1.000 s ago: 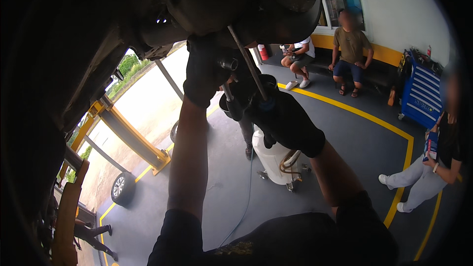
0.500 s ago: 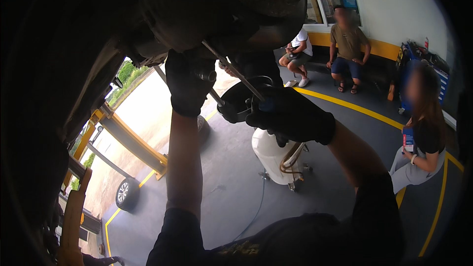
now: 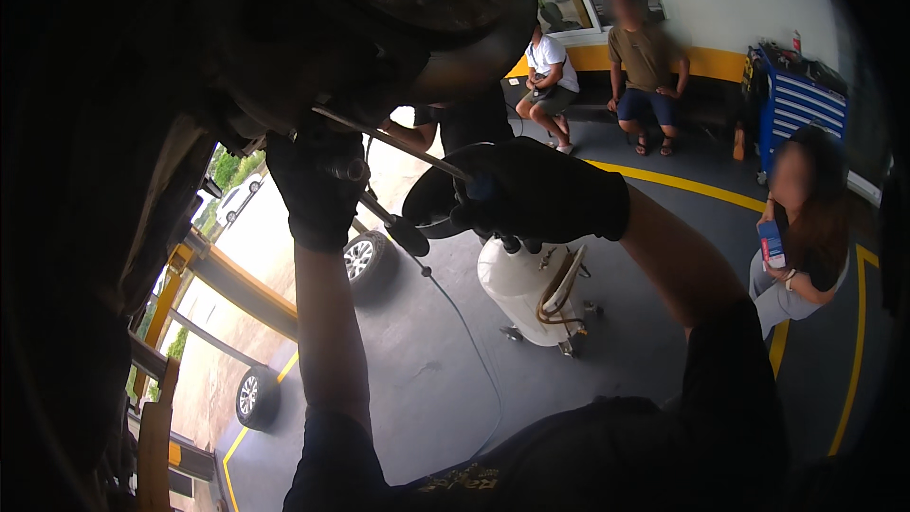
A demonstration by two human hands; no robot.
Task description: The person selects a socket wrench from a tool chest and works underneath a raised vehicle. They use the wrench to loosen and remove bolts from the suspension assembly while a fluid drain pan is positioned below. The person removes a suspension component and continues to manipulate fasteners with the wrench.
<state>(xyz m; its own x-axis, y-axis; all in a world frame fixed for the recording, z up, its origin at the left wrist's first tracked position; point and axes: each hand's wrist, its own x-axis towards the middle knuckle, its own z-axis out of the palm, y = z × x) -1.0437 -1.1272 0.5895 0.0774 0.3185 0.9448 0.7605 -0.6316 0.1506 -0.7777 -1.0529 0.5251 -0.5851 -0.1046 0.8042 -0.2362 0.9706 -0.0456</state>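
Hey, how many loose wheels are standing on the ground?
2. One wheel appears below and right of the left hand; the other wheel is lower left, beside the yellow floor line. Others may be hidden.

**Q:** Where is the head camera mounted?
**A:** On the wearer's head, as the left unit of a side-by-side fisheye pair.
**Q:** State its direction and range.
**A:** Downward over the hands. Left hand (image 3: 320, 185), 10 o'clock, and right hand (image 3: 555, 192), 2 o'clock: close range. Vehicle underside (image 3: 417, 24): overhead, 9 to 12 o'clock. Floor (image 3: 607, 374): farther off, toward 5 o'clock.
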